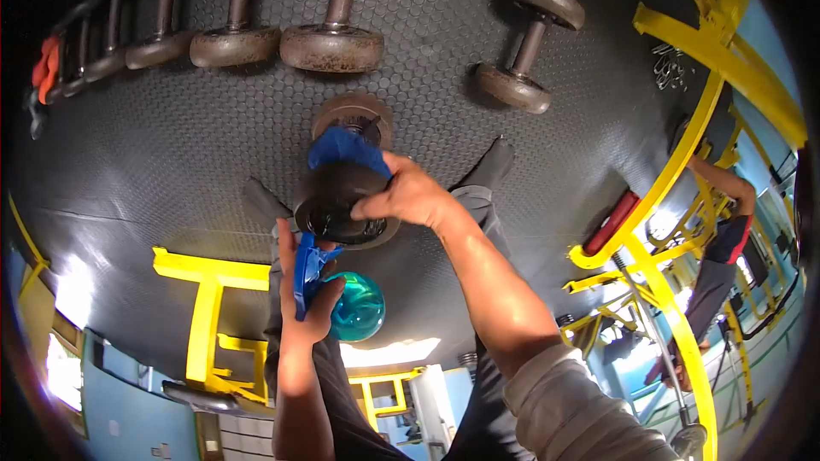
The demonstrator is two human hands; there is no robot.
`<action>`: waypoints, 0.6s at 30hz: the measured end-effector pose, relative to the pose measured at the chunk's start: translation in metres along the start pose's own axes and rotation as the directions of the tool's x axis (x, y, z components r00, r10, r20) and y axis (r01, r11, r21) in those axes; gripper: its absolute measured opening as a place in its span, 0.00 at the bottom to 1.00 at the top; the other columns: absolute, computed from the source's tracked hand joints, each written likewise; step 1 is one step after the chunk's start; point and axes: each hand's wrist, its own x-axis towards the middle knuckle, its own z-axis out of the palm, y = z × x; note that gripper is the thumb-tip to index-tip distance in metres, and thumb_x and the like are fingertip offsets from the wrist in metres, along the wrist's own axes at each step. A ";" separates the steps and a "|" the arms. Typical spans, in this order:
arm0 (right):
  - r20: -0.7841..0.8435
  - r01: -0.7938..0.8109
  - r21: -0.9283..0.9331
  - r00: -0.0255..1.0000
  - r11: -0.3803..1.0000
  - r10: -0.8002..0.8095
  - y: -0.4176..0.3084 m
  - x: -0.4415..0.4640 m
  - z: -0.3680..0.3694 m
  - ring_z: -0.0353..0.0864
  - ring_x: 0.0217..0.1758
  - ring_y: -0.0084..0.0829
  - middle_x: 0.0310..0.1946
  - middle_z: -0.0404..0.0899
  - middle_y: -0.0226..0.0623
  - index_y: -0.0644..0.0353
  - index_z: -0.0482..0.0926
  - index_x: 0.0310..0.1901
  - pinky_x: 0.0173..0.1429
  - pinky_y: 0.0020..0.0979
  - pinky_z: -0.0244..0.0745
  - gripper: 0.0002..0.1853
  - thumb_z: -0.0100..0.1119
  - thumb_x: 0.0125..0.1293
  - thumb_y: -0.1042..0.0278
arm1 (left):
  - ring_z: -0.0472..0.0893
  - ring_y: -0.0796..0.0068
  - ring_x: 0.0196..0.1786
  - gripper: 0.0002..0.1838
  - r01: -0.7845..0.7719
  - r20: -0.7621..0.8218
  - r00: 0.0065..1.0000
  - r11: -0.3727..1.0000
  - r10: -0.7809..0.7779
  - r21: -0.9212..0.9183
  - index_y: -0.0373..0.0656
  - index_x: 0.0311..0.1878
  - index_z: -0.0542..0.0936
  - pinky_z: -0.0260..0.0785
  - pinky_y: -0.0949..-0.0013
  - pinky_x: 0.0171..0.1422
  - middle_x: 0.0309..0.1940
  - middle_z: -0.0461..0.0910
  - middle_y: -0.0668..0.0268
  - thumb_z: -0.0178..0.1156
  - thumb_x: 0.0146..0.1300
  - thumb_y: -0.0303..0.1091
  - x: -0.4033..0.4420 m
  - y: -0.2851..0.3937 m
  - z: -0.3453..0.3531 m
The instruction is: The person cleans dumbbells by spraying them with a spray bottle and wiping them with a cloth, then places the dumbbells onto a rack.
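Note:
My left hand (312,303) is wrapped round a spray bottle with a blue trigger head (302,269) and a round body of teal liquid (357,307). Its nozzle end is close to the near weight of a dumbbell (342,192). The dumbbell is between my feet, with its far weight (363,107) towards the row of weights. My right hand (410,195) grips the near weight, thumb on its end face. A blue cloth (348,149) is bunched between the two weights, by my right fingertips, and hides most of the handle.
Several worn dumbbells (331,49) line the black textured floor (436,77) at the upper left. Another dumbbell (530,47) lies apart at the upper right. Yellow gym frames (205,316) stand at both sides. Another person (722,265) is among the equipment at the right.

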 end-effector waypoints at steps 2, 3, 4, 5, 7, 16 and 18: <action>-0.073 -0.104 -0.311 0.994 0.945 0.085 0.022 -0.006 0.019 0.81 0.47 0.33 0.43 0.82 0.42 0.66 0.71 0.58 0.56 0.29 0.73 0.40 0.76 0.39 0.66 | 0.74 0.67 0.58 0.51 0.163 0.054 0.985 0.986 -0.161 -0.033 0.41 0.75 0.40 0.65 0.65 0.64 0.57 0.72 0.59 0.54 0.49 0.17 -0.002 -0.004 -0.009; -0.063 -0.091 -0.472 0.996 0.877 0.069 0.022 -0.015 0.030 0.78 0.55 0.44 0.51 0.77 0.52 0.65 0.67 0.61 0.60 0.33 0.71 0.46 0.75 0.36 0.62 | 0.76 0.72 0.53 0.45 0.208 0.027 0.978 0.972 -0.206 -0.108 0.40 0.73 0.52 0.67 0.70 0.60 0.52 0.74 0.62 0.54 0.48 0.17 -0.005 -0.006 -0.015; -0.097 -0.063 -0.605 0.995 0.794 0.005 0.033 -0.022 0.044 0.71 0.61 0.49 0.57 0.70 0.55 0.62 0.67 0.61 0.63 0.37 0.68 0.43 0.72 0.39 0.61 | 0.76 0.72 0.53 0.45 0.211 0.026 0.977 0.973 -0.209 -0.093 0.40 0.73 0.52 0.67 0.70 0.60 0.52 0.74 0.62 0.54 0.48 0.17 -0.006 -0.001 -0.024; -0.129 -0.080 -0.646 0.992 0.759 -0.005 0.045 -0.028 0.060 0.71 0.60 0.49 0.56 0.70 0.54 0.60 0.68 0.59 0.62 0.39 0.68 0.41 0.71 0.40 0.63 | 0.76 0.74 0.50 0.40 0.271 0.092 0.959 0.963 -0.268 -0.020 0.40 0.69 0.59 0.67 0.72 0.58 0.49 0.74 0.65 0.55 0.48 0.18 -0.006 0.008 -0.035; -0.153 -0.098 -0.676 0.988 0.730 -0.009 0.071 -0.037 0.089 0.71 0.59 0.50 0.54 0.70 0.53 0.59 0.69 0.58 0.61 0.41 0.68 0.39 0.71 0.40 0.64 | 0.74 0.80 0.42 0.25 0.340 0.074 0.938 0.940 -0.339 0.005 0.38 0.55 0.73 0.66 0.76 0.52 0.44 0.75 0.69 0.56 0.48 0.19 -0.011 0.015 -0.045; -0.102 -0.069 -0.987 0.968 0.148 -0.231 0.231 -0.018 0.125 0.72 0.45 0.42 0.38 0.70 0.39 0.51 0.72 0.40 0.53 0.51 0.68 0.09 0.52 0.57 0.64 | 0.81 0.70 0.45 0.23 0.100 0.062 0.990 0.940 -0.127 0.327 0.38 0.57 0.71 0.72 0.66 0.49 0.49 0.79 0.58 0.56 0.55 0.23 -0.023 -0.059 -0.069; -0.094 -0.064 -0.992 0.950 0.108 -0.297 0.254 -0.016 0.113 0.72 0.46 0.42 0.38 0.70 0.39 0.51 0.72 0.40 0.57 0.53 0.65 0.08 0.50 0.58 0.65 | 0.82 0.68 0.44 0.23 0.017 0.080 0.996 0.943 -0.046 0.331 0.38 0.57 0.70 0.73 0.65 0.49 0.49 0.79 0.56 0.56 0.55 0.24 -0.026 -0.068 -0.075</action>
